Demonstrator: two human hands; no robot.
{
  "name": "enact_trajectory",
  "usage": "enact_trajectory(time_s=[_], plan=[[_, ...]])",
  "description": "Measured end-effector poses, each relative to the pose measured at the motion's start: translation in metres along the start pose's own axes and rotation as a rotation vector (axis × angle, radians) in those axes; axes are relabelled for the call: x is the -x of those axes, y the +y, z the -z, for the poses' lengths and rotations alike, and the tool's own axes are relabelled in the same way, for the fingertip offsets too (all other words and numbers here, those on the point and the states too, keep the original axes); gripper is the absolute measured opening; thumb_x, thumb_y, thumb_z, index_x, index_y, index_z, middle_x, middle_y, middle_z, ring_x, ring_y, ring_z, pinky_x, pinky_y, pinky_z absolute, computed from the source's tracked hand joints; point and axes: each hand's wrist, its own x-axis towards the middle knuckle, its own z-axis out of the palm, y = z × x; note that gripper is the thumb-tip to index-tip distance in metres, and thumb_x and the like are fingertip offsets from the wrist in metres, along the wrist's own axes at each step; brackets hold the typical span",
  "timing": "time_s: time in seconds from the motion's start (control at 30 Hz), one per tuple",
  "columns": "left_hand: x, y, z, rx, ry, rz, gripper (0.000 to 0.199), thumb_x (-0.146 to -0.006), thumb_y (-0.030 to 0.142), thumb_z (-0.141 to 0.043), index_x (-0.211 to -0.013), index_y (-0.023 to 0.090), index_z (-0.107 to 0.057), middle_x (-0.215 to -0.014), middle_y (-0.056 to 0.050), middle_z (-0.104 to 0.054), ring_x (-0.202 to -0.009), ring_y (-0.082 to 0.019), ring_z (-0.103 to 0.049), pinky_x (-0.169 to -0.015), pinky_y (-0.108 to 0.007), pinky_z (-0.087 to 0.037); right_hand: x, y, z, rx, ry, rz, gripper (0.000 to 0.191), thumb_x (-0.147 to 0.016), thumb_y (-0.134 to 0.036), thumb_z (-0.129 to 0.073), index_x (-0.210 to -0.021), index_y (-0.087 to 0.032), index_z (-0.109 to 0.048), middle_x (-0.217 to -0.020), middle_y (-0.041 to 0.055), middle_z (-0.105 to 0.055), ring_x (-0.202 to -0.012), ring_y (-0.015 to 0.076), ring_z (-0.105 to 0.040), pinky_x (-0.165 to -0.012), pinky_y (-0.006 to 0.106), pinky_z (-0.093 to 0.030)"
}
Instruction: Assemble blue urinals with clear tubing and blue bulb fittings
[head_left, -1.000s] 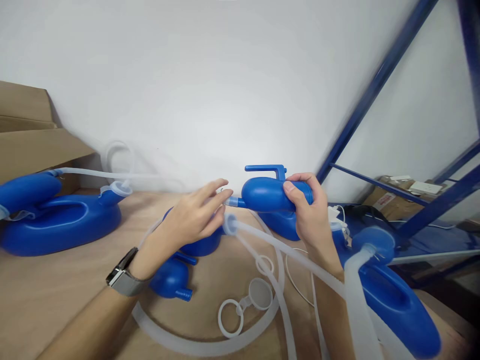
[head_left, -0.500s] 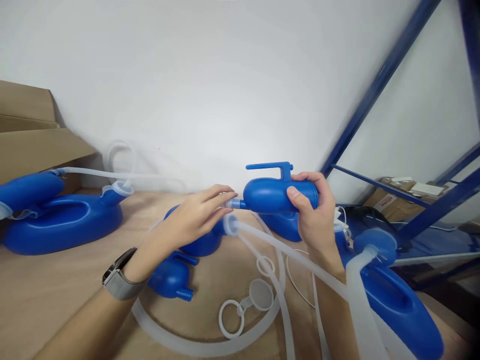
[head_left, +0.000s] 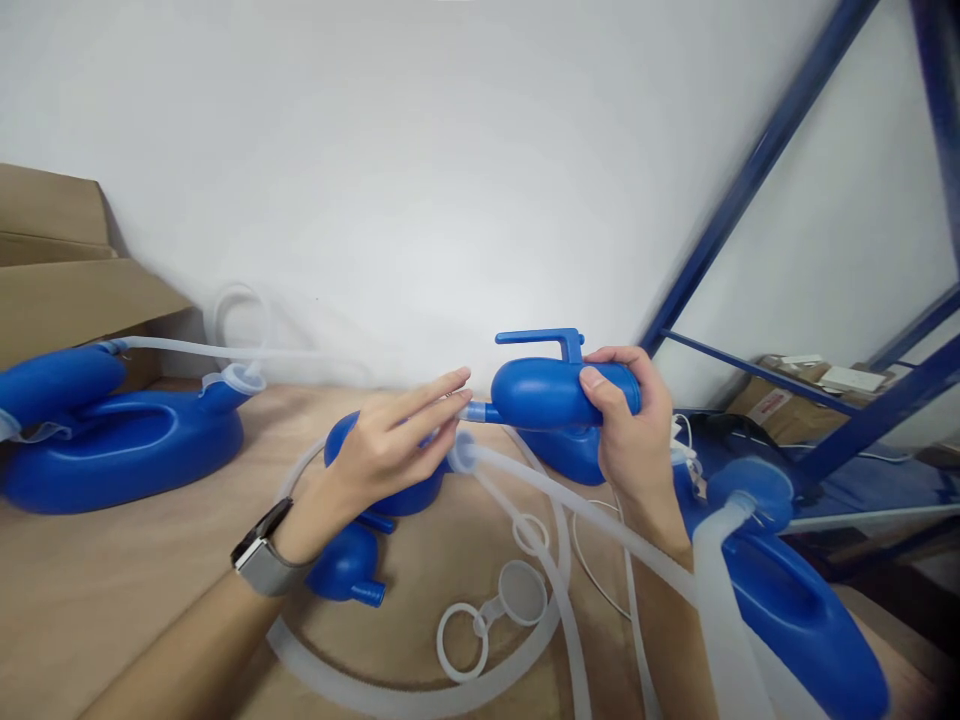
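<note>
My right hand [head_left: 630,410] is wrapped around a blue plastic urinal funnel [head_left: 547,393], held sideways with its flat handle on top and its narrow spout pointing left. A translucent tube end [head_left: 472,411] is fitted over the spout. My left hand [head_left: 401,430] has its fingers fairly straight and close together around the tube just left of that joint; the tube inside the hand is mostly hidden. Beneath my left wrist lies a second blue funnel [head_left: 345,562]. Behind my left hand is a blue urinal bottle [head_left: 412,490], partly covered.
Left stands another blue bottle [head_left: 127,450] with a funnel and hose, before a cardboard box [head_left: 90,300]. A clear ring cap [head_left: 523,592] and a looping hose [head_left: 360,692] lie in front. At right are a bottle [head_left: 814,620] and a blue metal rack [head_left: 750,180].
My left hand has slid slightly left along the tube, its fingers straighter, showing more of the joint. The funnel in my right hand has shifted a little right and down.
</note>
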Motion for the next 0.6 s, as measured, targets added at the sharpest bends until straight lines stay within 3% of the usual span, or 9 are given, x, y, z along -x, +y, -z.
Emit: enact_trajectory(time_s=[0.13,0.27,0.43,0.6], plan=[[0.000,0.005,-0.005,0.136,0.073,0.125,0.025,-0.093,0.006,-0.070,-0.114,0.019,-0.072,-0.118,-0.011,-0.081,-0.106,-0.020,-0.080,-0.094,-0.032,-0.068,-0.001,0.003,0.000,-0.015,-0.007,-0.023,0.024,-0.084,-0.047,-0.072,-0.091,-0.025,-0.067,-0.093,0.0004,-0.067,-0.088,0.0229,-0.062,-0.087,0.039,-0.051],[-0.002,0.008,-0.004,0.176,0.069,0.175,0.016,-0.094,0.011,-0.072,-0.107,0.020,-0.074,-0.115,-0.009,-0.082,-0.102,-0.020,-0.081,-0.091,-0.033,-0.069,-0.005,0.014,-0.002,-0.106,-0.049,-0.143,0.028,-0.084,-0.052,-0.072,-0.092,-0.025,-0.066,-0.090,0.0003,-0.065,-0.079,0.0199,-0.059,-0.071,0.033,-0.050],[-0.003,0.010,0.001,0.177,0.017,0.043,0.020,-0.097,0.007,-0.069,-0.113,0.019,-0.072,-0.119,-0.010,-0.081,-0.111,-0.021,-0.079,-0.097,-0.033,-0.068,-0.009,0.019,-0.003,-0.276,-0.083,-0.410,0.037,-0.074,-0.055,-0.079,-0.090,-0.025,-0.066,-0.086,-0.0010,-0.062,-0.069,0.0160,-0.052,-0.051,0.025,-0.043],[-0.001,0.008,0.003,0.150,-0.060,-0.025,0.019,-0.098,0.008,-0.067,-0.113,0.018,-0.071,-0.120,-0.010,-0.080,-0.111,-0.021,-0.079,-0.100,-0.035,-0.067,-0.010,0.015,-0.004,-0.286,-0.100,-0.443,0.042,-0.068,-0.057,-0.083,-0.088,-0.024,-0.066,-0.085,-0.0007,-0.061,-0.068,0.0154,-0.053,-0.047,0.023,-0.044]])
